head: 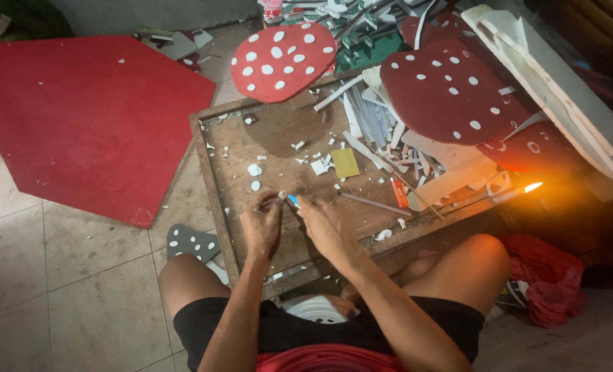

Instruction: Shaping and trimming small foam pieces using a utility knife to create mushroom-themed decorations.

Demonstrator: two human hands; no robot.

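Right now your left hand point(262, 224) pinches a small white piece point(281, 195) at its fingertips, while your right hand point(322, 222) grips a blue-tipped tool point(293, 201) just right of it, tip pointing left, nearly touching, low over the wooden surface point(279, 138).

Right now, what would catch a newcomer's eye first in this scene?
Probably the red mushroom cap with white dots leaning at the far edge of the wooden tray table, with a darker one to its right. A small flame glows orange at the right. In front, the left hand and right hand meet over a small blue tool; a large red board lies at left.
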